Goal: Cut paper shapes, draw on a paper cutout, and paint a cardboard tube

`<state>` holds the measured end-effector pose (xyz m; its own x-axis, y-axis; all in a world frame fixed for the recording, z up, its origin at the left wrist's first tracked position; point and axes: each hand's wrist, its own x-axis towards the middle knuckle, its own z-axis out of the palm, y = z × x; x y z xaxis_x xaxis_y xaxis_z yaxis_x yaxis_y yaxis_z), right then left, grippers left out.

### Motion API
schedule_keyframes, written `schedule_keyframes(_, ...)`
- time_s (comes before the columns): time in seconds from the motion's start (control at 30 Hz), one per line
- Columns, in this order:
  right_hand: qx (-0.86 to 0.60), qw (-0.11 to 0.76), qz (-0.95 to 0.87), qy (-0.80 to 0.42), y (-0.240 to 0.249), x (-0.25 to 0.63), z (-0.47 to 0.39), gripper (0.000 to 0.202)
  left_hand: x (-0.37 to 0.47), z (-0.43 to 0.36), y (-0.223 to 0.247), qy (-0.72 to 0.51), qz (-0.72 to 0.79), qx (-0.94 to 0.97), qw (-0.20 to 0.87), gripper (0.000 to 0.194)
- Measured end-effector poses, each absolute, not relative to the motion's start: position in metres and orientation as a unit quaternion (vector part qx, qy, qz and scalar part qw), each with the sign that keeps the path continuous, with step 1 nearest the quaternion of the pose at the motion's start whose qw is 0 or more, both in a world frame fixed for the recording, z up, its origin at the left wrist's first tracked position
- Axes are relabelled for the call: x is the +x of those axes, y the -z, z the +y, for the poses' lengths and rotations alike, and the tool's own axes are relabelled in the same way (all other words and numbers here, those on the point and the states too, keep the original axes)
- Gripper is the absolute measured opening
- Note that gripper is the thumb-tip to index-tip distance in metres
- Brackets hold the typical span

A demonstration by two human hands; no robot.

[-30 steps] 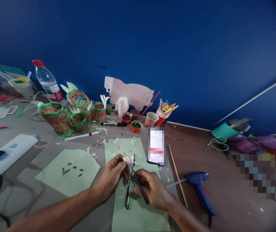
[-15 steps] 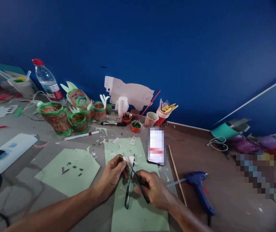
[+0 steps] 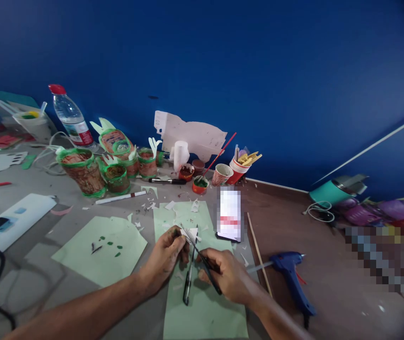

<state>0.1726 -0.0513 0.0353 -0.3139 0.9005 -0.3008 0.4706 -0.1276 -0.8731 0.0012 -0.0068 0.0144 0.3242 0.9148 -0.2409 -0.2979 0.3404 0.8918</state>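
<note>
My left hand (image 3: 169, 252) pinches a small white paper piece (image 3: 186, 234) over a pale green sheet (image 3: 205, 321). My right hand (image 3: 225, 274) has its fingers wrapped round black-handled scissors (image 3: 209, 275). Their thin blades point up and left, against or very close to the paper; I cannot tell how far apart the blades are. Between my hands a black pen (image 3: 187, 285) lies on the green sheet, partly beneath the scissors. Small paper scraps (image 3: 195, 206) are scattered at the sheet's far end.
A phone (image 3: 229, 215) lies beyond my right hand. Right of it are a wooden stick (image 3: 258, 252) and a blue glue gun (image 3: 292, 274). Another green sheet (image 3: 96, 250) with green bits is at left. Green-rimmed brown pots (image 3: 83, 174), paint cups (image 3: 200, 185) and a bottle (image 3: 71, 118) stand behind.
The view has shifted very slightly. Both hands keep nearly the same pose, with the paper and scissors still held together.
</note>
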Motion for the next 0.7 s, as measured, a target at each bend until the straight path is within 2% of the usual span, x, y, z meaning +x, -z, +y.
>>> schedule_keyframes(0.27,-0.532,0.277,-0.586,-0.544,-0.0322,0.1639,-0.0493,0.018,-0.0011,-0.0077,-0.0142,-0.429,0.327,0.376,0.753,0.031)
schedule_keyframes(0.43,-0.527,0.283,-0.597,-0.535,-0.031,0.1631,-0.0512,0.007,0.0004,-0.0083,-0.0151,-0.423,0.331,0.372,0.757,0.034)
schedule_keyframes(0.7,-0.522,0.277,-0.591,-0.55,-0.0267,0.164,-0.052,0.014,0.0004,-0.0077,-0.0155,-0.413,0.353,0.376,0.751,0.032)
